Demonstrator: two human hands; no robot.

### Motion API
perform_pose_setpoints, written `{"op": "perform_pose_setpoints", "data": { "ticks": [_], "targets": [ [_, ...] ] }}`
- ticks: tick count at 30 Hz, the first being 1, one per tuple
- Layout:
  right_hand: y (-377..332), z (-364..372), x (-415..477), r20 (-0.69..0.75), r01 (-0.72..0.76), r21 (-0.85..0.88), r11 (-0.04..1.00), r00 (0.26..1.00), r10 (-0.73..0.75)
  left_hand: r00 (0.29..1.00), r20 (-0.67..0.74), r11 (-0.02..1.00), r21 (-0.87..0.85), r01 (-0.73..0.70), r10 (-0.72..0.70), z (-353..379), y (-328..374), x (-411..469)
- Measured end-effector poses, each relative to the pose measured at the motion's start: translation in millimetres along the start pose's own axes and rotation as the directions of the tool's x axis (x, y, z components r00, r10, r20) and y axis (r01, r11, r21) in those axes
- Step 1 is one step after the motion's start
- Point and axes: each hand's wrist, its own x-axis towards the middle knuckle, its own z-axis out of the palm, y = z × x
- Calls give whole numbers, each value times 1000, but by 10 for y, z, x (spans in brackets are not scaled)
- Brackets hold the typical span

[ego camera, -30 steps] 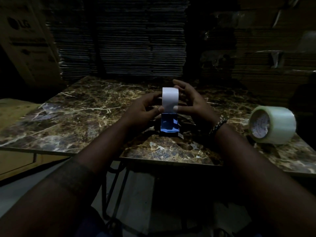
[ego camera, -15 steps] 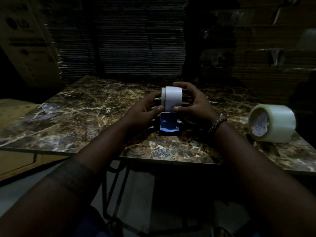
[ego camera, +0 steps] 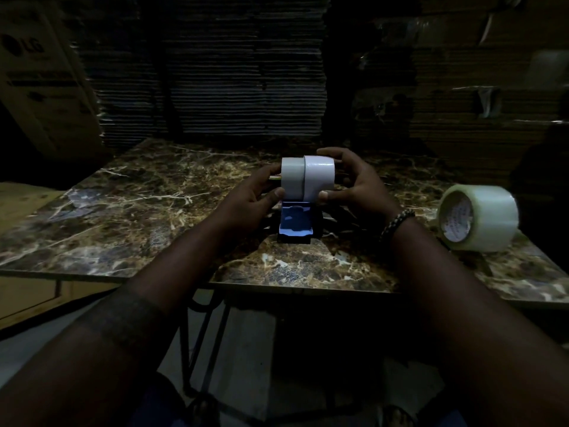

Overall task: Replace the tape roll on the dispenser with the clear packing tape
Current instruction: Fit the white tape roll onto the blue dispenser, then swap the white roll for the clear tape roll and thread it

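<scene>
- Holding the blue plastic tape dispenser (ego camera: 295,224) on the brown marble table (ego camera: 129,211), the person is working at the white tape roll (ego camera: 318,180) that is sitting on top of it.
- The right hand (ego camera: 357,186) is clamping on the white tape roll, thumb below and fingers over the top.
- The left hand (ego camera: 255,198) is gripping a pale grey round part (ego camera: 292,180) just beside the roll; I am guessing this is the hub of the dispenser.
- The roll is looking half off to the right, so I think it is coming off.
- To do this well, the roll should be going straight sideways, not tilting, with the left hand keeping the dispenser from tipping.
- The clear packing tape roll (ego camera: 478,217) is lying on its side on the table, well apart to the right, waiting.
- The room is looking very dark, with tall stacks of flat cardboard (ego camera: 215,72) behind the table and a big cardboard box (ego camera: 40,87) at the left.
</scene>
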Motion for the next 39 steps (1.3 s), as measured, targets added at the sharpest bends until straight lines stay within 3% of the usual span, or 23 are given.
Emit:
{"op": "perform_pose_setpoints", "data": {
  "ticks": [9, 12, 14, 17, 22, 27, 30, 35, 39],
  "targets": [
    [-36, -94, -70, -78, 6, 23, 1000, 997, -4, 998, -56, 1000, -14, 9, -10, -30, -16, -27],
    [-57, -139, -89, -115, -3, 26, 1000, 993, 6, 967, -216, 975, 204, -91, 136, -85, 1, -5],
    [-76, -159, -90, -155, 7, -22, 1000, 988, -10, 911, -255, 871, 457, -180, 322, -101, 40, 53],
    [-111, -175, -85, -229, 20, -113, 993, 972, -46, 869, -125, 647, 719, -254, 480, 62, 275, 169],
    [-59, -250, -53, -328, 45, -112, 993, 941, -80, 916, 86, 428, 865, -264, 391, 775, 750, 352],
    [41, -317, -21, -484, 20, -95, 995, 873, -64, 943, 53, 317, 934, -163, 330, 1191, 930, 560],
    [84, -370, 1, -550, -19, -153, 988, 832, -69, 966, 4, 361, 927, -101, 260, 1284, 903, 672],
    [177, -384, 64, -549, -111, -155, 982, 836, 8, 995, -58, 623, 782, -8, 85, 1446, 723, 743],
    [238, -384, 108, -535, -206, -170, 964, 840, 85, 993, -115, 685, 725, 73, 16, 1500, 578, 786]
  ]
}}
